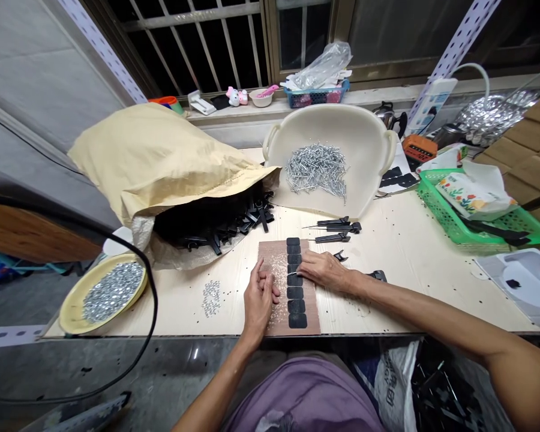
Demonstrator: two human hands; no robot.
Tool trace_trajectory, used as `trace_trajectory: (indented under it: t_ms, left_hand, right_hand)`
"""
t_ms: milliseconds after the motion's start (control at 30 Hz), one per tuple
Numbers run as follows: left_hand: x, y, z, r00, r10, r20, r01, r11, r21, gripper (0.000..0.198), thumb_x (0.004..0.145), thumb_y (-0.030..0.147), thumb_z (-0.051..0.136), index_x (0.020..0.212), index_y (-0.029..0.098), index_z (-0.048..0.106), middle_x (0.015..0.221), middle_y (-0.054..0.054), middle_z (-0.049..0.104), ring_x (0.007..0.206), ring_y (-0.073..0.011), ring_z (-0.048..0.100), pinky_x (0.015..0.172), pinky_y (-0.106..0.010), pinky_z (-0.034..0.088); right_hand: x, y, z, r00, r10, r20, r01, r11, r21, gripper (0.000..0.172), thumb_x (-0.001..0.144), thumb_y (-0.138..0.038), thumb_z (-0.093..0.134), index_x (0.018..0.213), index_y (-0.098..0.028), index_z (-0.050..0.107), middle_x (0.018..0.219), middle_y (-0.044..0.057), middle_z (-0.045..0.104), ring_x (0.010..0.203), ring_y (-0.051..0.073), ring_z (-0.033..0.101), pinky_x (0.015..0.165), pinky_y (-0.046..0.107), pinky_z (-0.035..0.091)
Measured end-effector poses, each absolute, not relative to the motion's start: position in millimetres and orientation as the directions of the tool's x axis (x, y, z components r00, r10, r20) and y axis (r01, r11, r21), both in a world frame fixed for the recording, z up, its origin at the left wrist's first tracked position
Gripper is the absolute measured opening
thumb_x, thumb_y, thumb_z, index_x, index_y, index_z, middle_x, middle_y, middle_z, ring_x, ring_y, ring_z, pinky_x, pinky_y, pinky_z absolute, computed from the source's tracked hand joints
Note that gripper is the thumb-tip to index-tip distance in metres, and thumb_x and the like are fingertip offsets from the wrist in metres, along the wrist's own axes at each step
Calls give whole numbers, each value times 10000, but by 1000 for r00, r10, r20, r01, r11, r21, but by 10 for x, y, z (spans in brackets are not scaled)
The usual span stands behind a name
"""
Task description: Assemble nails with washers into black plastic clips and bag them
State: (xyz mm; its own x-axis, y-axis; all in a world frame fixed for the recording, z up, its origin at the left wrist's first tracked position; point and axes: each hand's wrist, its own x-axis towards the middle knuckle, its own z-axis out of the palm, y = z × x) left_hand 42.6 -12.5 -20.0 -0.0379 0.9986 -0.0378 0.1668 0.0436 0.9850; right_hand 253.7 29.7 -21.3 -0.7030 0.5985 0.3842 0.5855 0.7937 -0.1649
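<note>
A brown board (pixel 314 312) lies at the table's front edge, with a column of black rounded pads (pixel 296 292) and many tiny pale bits on it. My left hand (pixel 258 297) rests over the board's left side, fingers curled; whether anything is in them is hidden. From the right, my right hand (pixel 323 270) reaches onto the pads, its fingertips pinched on a thin metal piece (pixel 292 273) that points left. Several black-handled pieces with thin rods (pixel 333 238) lie beyond that hand. Left of the board is a small pile of shiny metal bits (pixel 211 298).
A paper sack (pixel 162 156) of black parts lies open at back left, near a yellow bowl (pixel 67 312) of metal pieces. A white basin (pixel 364 138) holds metal pins. At right are a green basket (pixel 486 240) and white tray (pixel 517 282); a black cable (pixel 150 312) hangs at left.
</note>
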Motion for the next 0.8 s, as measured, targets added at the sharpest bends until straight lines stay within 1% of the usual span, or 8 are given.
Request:
trace_trajectory:
  t_ms: [100,233,333,467,567,633,700,800]
  left_hand:
    - [428,-128,-209,-41,998,-38,161,44,986,523,859,378,504,1349,242,379,825,-2,536,519,-71,543,437,-181,462]
    - [421,-138,-195,-25,999,-27,182,31,983,523,872,363,483,1366,254,348,828,1,528,530,-72,544,449,-191,471]
    - [405,-132,-194,-7,1000,-30,209,31,977,514,883,353,464,1372,259,335,839,1,524,539,-71,547,459,-200,482]
    - [425,-118,-236,9,1000,-24,209,22,978,504,885,355,462,1365,258,343,834,4,514,538,-72,546,445,-198,475]
    - [440,-164,-243,1,1000,-21,162,21,987,495,881,364,473,1350,242,371,840,-2,521,543,-74,550,448,-197,473]
    - [376,-224,-206,-24,1000,-8,141,11,990,465,879,372,477,1316,225,423,852,-11,537,547,-77,555,464,-206,480]
    - [202,-284,-141,-96,994,55,202,-34,979,393,878,369,483,1238,214,519,877,-25,560,574,-84,568,511,-218,493]
    - [-269,-344,-54,-231,946,227,445,-104,889,281,878,343,492,1075,209,641,949,-49,596,706,-119,602,614,-235,496]
  right_hand:
    - [2563,323,-194,-656,654,376,626,750,-213,316,962,-288,368,783,-151,589,724,18,517,682,110,435,500,223,255]
    - [2823,176,-139,-566,759,321,712,646,-273,289,956,-285,383,839,-146,607,762,37,543,727,120,474,551,221,325]
    - [3105,-5,-89,-519,812,267,766,580,-277,281,949,-297,401,855,-155,624,790,46,571,732,122,493,557,223,343]
    - [3302,-41,-24,-473,850,232,837,516,-184,295,929,-358,436,819,-182,646,808,46,607,767,145,507,572,237,350]
    - [3249,194,-22,-425,855,296,877,470,-99,301,944,-332,401,898,-190,663,872,55,637,823,162,505,638,257,363]
    - [3160,411,-74,-432,841,325,881,471,-49,299,944,-325,398,949,-196,668,909,62,650,867,178,499,692,275,359]
    - [3065,607,-167,-464,825,322,872,490,-1,291,935,-340,418,982,-203,669,914,66,655,893,195,492,733,296,342]
    - [2973,782,-329,-486,818,307,867,494,57,287,928,-364,427,1007,-225,665,858,61,642,861,204,489,742,317,319]
